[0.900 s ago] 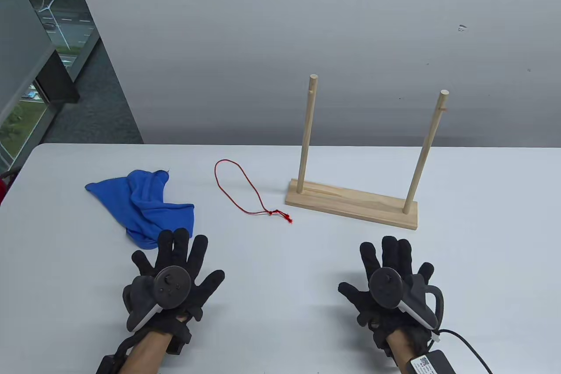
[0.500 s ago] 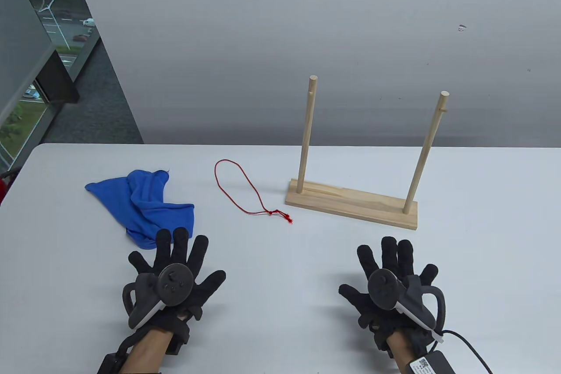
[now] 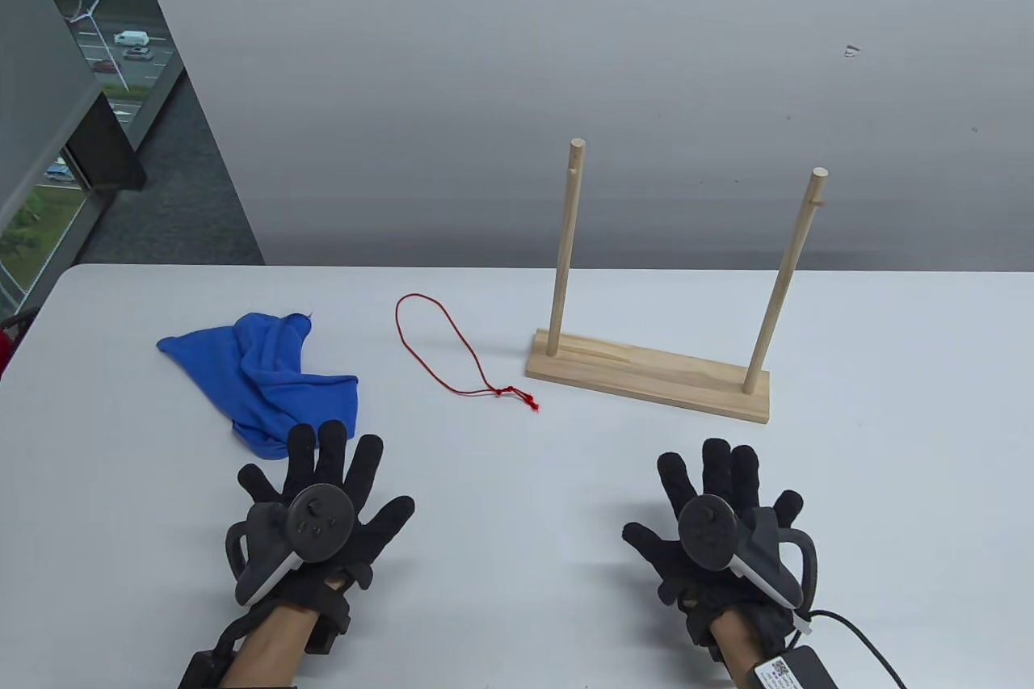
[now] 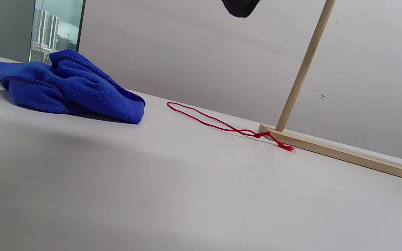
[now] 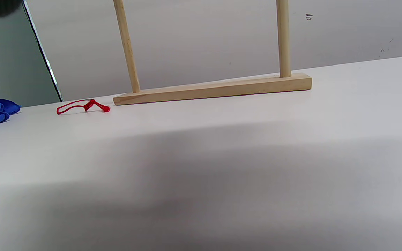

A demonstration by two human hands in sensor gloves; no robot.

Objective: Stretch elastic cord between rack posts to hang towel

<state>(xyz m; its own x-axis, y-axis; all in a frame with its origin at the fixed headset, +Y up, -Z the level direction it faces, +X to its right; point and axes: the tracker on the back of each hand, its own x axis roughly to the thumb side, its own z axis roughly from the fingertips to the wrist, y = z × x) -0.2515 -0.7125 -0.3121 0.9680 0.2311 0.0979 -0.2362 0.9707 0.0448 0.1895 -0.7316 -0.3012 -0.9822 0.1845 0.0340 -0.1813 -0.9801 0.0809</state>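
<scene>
A wooden rack (image 3: 646, 376) with two upright posts stands right of centre on the white table (image 3: 517, 479). A red elastic cord loop (image 3: 452, 354) lies flat to its left, knotted end nearest the rack base. A crumpled blue towel (image 3: 258, 378) lies further left. My left hand (image 3: 323, 495) rests flat with fingers spread just in front of the towel, holding nothing. My right hand (image 3: 719, 511) rests flat with fingers spread in front of the rack, holding nothing. The cord (image 4: 222, 122), towel (image 4: 65, 87) and rack (image 4: 344, 153) show in the left wrist view; the rack (image 5: 211, 89) and cord (image 5: 82, 106) show in the right wrist view.
A grey wall stands behind the table's far edge. A window and floor lie at the far left. A black cable and small box (image 3: 788, 669) trail from my right wrist at the bottom edge.
Both hands have shifted only very slightly in place. The cord, towel and rack have not moved.
</scene>
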